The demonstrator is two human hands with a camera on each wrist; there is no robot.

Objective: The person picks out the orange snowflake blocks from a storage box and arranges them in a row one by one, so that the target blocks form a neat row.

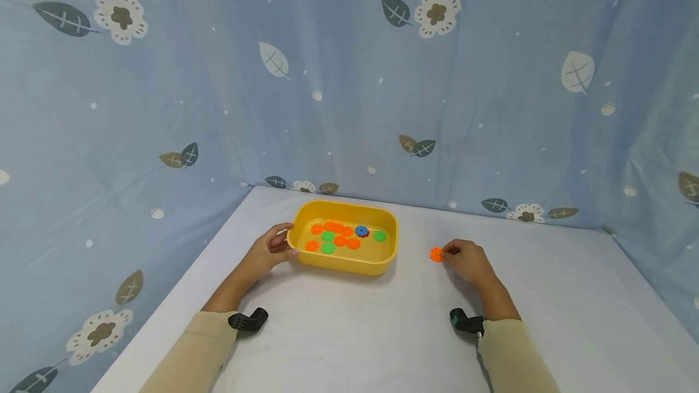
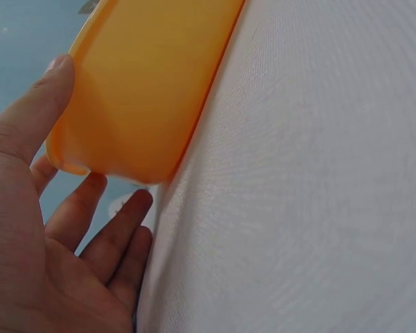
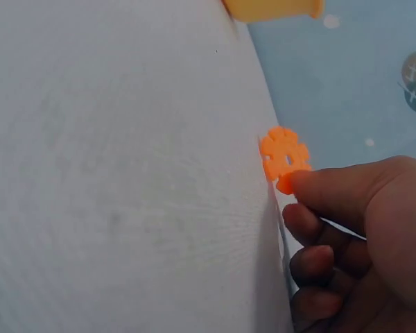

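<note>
A yellow plastic tub (image 1: 341, 265) stands on the white-covered table, left of the middle. My left hand (image 1: 266, 253) holds its left end, thumb on the near rim and fingers around the end wall. The left wrist view shows the thumb (image 2: 52, 97) against the tub's side (image 2: 145, 90). Between thumb and forefinger my right hand (image 1: 471, 261) pinches an orange snowflake disc (image 1: 435, 254), right of the tub. That notched disc (image 3: 281, 151) appears close to the table surface in the right wrist view.
Inside the tub lie several orange discs (image 1: 312, 246), green discs (image 1: 328, 248) and a blue disc (image 1: 361, 231) overlapping a red one. A blue curtain (image 1: 349, 77) with leaf and flower prints hangs along the table's back and left edges.
</note>
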